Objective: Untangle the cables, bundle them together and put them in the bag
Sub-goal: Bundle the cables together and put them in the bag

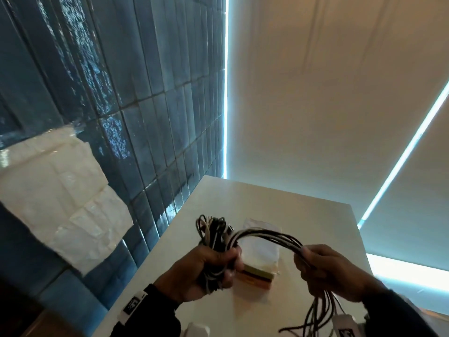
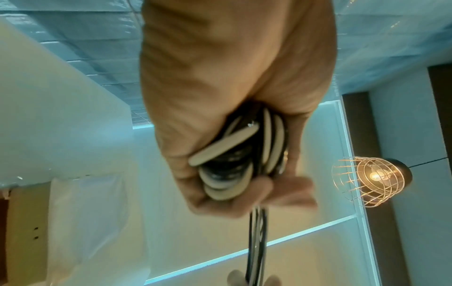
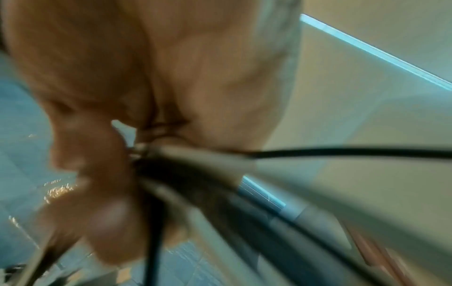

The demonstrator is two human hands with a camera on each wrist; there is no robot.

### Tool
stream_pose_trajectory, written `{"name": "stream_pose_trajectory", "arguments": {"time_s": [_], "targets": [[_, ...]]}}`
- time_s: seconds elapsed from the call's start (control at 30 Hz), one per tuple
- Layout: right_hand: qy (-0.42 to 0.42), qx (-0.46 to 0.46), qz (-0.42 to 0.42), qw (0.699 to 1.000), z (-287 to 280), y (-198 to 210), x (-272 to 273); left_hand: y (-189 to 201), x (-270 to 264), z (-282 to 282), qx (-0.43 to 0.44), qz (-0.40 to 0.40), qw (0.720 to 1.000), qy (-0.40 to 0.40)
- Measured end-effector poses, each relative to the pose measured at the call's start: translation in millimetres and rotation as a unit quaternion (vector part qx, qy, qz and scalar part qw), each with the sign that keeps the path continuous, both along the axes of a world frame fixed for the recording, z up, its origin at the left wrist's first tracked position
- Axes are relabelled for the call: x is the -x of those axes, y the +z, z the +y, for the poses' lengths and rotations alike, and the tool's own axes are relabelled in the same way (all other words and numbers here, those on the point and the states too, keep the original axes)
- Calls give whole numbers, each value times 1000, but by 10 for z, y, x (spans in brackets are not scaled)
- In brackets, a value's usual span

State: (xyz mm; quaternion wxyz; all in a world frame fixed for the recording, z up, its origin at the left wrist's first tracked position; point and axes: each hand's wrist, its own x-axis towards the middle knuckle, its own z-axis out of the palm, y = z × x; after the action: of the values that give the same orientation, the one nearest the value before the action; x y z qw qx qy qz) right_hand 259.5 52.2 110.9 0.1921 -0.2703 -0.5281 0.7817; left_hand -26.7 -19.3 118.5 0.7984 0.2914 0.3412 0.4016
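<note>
Your left hand (image 1: 206, 268) is held above the near left part of the desk (image 1: 303, 210). Its fingers are curled tight round the coiled part of the cables (image 1: 264, 233); the left wrist view shows black and white loops stacked flat in the palm. From that coil, a fan of parallel strands arches rightward through the air to your right hand (image 1: 328, 271).

Between your 2 hands, the bag (image 1: 261, 249) lies flat on the desk. It is a small pouch of clear film, glossy and creased, with what looks like a striped card across its near end. Whether its mouth is open cannot be told.

Your right hand has its fingers closed round the strands where they bend downward. The loose tails hang below it toward the near right edge of the desk. The right wrist view is blurred, but it confirms that black and grey cords pass through the grip.

Handling judgement: the cables are light, thin, round and smooth-jacketed. They are limp enough to bend, yet springy enough for the coil to open if your left hand slackens. Hold the coil across its middle, where all loops cross. Guide the free strands near the coil, not by the tails. The bag film is probably slippery and weak, so pinch it at 1 edge of its mouth.
</note>
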Motion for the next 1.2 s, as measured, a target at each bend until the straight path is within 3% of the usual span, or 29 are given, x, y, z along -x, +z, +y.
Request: {"name": "stream_pose_trajectory", "arguments": {"time_s": [0.1,0.23,0.3,0.4,0.47,0.6,0.7,0.77,0.83,0.93,1.03,1.1,1.2], "targets": [[-150,2,18,988,-148,-12,181,-32,-113,78,3,-4,997,73],[-292,-236,-69,924,-445,253,650,-19,-331,132,-7,68,992,109],[-283,-367,-99,880,-577,345,826,-29,-411,119,-14,73,992,99],[-266,-465,-117,836,-647,391,957,-51,-467,96,-15,67,992,107],[-225,-531,-177,797,-652,355,993,-55,-465,85,-7,65,991,117],[-101,-652,-332,674,-643,148,1070,-56,-466,79,29,22,992,122],[-69,-672,-356,646,-642,88,1143,-80,-502,129,60,-16,984,168],[-81,-649,-342,674,-626,6,1142,-31,-513,211,56,-44,974,216],[-156,-576,-276,753,-684,-88,1108,57,-472,335,45,-56,959,275],[-257,-428,-183,847,-831,-248,999,210,-324,510,9,-57,939,338],[-188,-304,-103,928,-852,-398,762,236,-294,551,-7,-40,937,347],[-93,-272,-120,950,-798,-446,570,229,-337,506,-16,-44,941,335],[-22,-273,-201,941,-706,-366,287,221,-391,454,-36,-51,947,315]]}}
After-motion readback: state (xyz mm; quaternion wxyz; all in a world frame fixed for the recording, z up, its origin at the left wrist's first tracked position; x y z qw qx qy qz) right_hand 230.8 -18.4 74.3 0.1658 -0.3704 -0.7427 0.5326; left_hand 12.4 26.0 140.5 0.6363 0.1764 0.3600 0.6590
